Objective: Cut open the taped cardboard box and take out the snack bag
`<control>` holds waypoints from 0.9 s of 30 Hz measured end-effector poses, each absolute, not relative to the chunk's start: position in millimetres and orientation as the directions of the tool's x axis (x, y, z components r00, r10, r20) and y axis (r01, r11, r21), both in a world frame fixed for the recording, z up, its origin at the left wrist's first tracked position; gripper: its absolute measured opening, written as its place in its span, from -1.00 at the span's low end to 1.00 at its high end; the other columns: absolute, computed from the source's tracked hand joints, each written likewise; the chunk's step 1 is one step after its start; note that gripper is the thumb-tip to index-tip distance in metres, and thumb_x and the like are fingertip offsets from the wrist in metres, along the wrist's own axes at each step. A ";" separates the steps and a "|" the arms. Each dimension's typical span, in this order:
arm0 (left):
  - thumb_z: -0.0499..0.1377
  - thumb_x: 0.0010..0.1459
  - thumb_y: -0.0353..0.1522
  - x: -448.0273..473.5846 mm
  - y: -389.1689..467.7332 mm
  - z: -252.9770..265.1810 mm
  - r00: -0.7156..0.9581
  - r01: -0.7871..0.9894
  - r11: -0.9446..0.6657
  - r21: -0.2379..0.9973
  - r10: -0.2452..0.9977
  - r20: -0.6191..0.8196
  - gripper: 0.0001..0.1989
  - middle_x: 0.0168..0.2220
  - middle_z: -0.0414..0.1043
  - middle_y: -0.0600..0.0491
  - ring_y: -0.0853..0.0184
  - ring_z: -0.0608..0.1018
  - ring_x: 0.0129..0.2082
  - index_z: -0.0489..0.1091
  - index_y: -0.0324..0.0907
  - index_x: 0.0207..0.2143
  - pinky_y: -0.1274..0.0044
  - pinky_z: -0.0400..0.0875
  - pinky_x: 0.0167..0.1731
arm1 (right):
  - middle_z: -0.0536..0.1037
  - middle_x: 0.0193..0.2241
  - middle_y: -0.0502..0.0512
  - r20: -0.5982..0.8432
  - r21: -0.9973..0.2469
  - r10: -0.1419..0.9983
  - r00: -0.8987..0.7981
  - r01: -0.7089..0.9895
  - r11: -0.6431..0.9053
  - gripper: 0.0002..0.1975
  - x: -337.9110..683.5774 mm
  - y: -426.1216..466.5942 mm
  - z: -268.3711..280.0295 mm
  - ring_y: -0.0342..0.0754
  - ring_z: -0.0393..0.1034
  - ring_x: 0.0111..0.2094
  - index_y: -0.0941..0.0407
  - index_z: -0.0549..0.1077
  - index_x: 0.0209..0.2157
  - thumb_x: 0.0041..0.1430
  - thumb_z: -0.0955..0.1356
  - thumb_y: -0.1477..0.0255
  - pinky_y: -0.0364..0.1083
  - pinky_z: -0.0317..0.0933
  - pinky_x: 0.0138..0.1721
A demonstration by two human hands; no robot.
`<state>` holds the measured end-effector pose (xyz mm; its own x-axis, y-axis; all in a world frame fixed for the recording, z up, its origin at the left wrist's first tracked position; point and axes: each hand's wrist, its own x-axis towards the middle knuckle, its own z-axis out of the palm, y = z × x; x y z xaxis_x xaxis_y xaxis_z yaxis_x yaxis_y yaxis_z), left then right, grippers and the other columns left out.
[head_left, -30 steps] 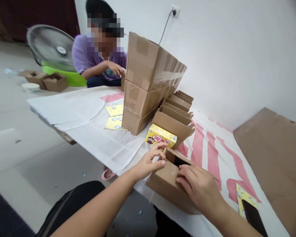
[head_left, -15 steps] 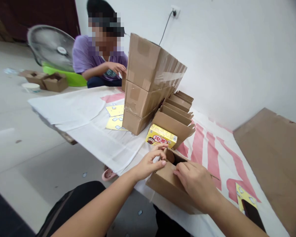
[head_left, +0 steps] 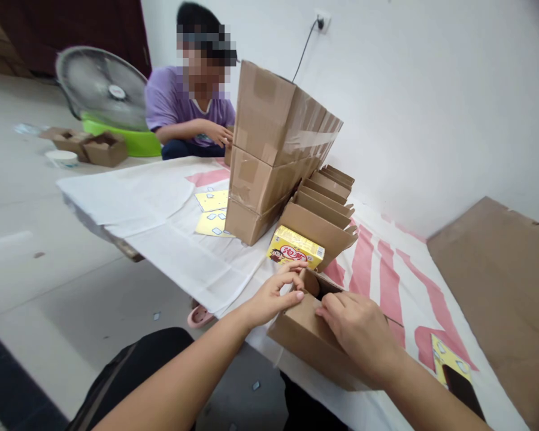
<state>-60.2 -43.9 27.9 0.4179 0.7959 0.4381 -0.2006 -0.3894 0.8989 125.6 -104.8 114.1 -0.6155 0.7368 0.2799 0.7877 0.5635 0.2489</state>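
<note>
A brown cardboard box [head_left: 314,353] sits in front of me at the table's near edge, its top partly open. My left hand [head_left: 281,293] grips the box's left end, thumb on the top flap and fingers curled over the far side. My right hand [head_left: 362,329] is closed over the top flap, its fingertips at the dark opening; the inside is mostly hidden. Just beyond the box lies a yellow printed carton [head_left: 295,248]. It leans against a row of open cardboard boxes [head_left: 317,230].
Taped cardboard boxes [head_left: 263,120] are stacked on the table. A person in a purple shirt [head_left: 168,102] sits behind them, near a fan [head_left: 103,90]. A dark phone [head_left: 462,389] lies on a yellow card at right. A large cardboard sheet [head_left: 498,287] stands by the wall.
The view has shifted slightly. Both my hands keep nearly the same hold on the box. Across the table, the person's hand has lowered a little beside the stack.
</note>
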 end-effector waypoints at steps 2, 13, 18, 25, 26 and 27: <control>0.18 0.10 -0.14 -59.9 -43.7 27.8 0.422 -0.203 -0.386 0.900 0.795 0.436 -0.70 0.14 0.17 -0.16 0.10 0.20 0.20 0.35 -0.21 -0.43 0.27 0.02 0.18 | 0.41 -0.58 -0.01 0.278 0.263 0.732 -0.623 0.782 0.565 -0.78 126.9 -105.4 112.9 -0.11 0.25 -0.52 0.11 0.31 -0.50 0.26 0.25 0.46 -0.10 -0.04 -0.44; 0.19 0.10 -0.17 -59.0 -42.7 26.8 0.422 -0.206 -0.372 0.905 0.801 0.425 -0.73 0.15 0.16 -0.16 0.09 0.20 0.20 0.36 -0.21 -0.44 0.27 0.01 0.18 | 0.43 -0.43 0.08 0.261 0.208 0.676 -0.689 0.724 0.657 -0.78 119.3 -110.9 107.0 -0.04 0.26 -0.38 0.13 0.38 -0.41 0.24 0.18 0.59 -0.06 0.11 -0.33; 0.18 0.11 -0.14 -59.0 -42.1 27.6 0.419 -0.198 -0.387 0.901 0.797 0.434 -0.71 0.15 0.18 -0.16 0.10 0.22 0.19 0.36 -0.21 -0.42 0.26 0.01 0.19 | 0.37 -0.45 0.08 0.405 0.170 0.733 -0.547 0.832 0.528 -0.79 123.0 -99.7 102.3 -0.06 0.26 -0.43 0.14 0.32 -0.42 0.25 0.15 0.57 -0.08 0.14 -0.38; 0.17 0.11 -0.12 -59.9 -41.4 26.9 0.423 -0.183 -0.383 0.906 0.801 0.424 -0.69 0.15 0.18 -0.13 0.10 0.22 0.20 0.37 -0.20 -0.41 0.25 0.02 0.19 | 0.41 -0.34 0.10 0.528 -0.089 0.723 -0.445 0.818 0.569 -0.87 141.6 -117.3 120.2 -0.08 0.33 -0.31 0.13 0.30 -0.29 0.25 0.18 0.59 -0.10 0.25 -0.27; 0.17 0.11 -0.12 -60.2 -41.3 27.1 0.425 -0.179 -0.380 0.908 0.802 0.420 -0.69 0.15 0.18 -0.13 0.10 0.22 0.21 0.37 -0.20 -0.41 0.25 0.03 0.19 | 0.42 -0.32 0.12 0.539 -0.072 0.709 -0.455 0.814 0.577 -0.87 148.9 -123.6 120.1 -0.07 0.34 -0.28 0.13 0.31 -0.27 0.23 0.20 0.60 -0.08 0.25 -0.24; 0.17 0.11 -0.11 -60.5 -41.2 27.2 0.428 -0.174 -0.378 0.909 0.802 0.416 -0.69 0.15 0.18 -0.13 0.10 0.21 0.21 0.37 -0.20 -0.41 0.25 0.03 0.19 | 0.42 -0.30 0.13 0.553 -0.046 0.695 -0.460 0.815 0.577 -0.86 158.5 -130.6 118.9 -0.05 0.34 -0.26 0.13 0.32 -0.24 0.22 0.21 0.61 -0.06 0.25 -0.21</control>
<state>-60.5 -41.2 27.2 0.4281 0.8023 0.4159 -0.1744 -0.3782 0.9091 158.5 -130.6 118.9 -0.4600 0.6946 0.5532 0.8155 0.5769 -0.0462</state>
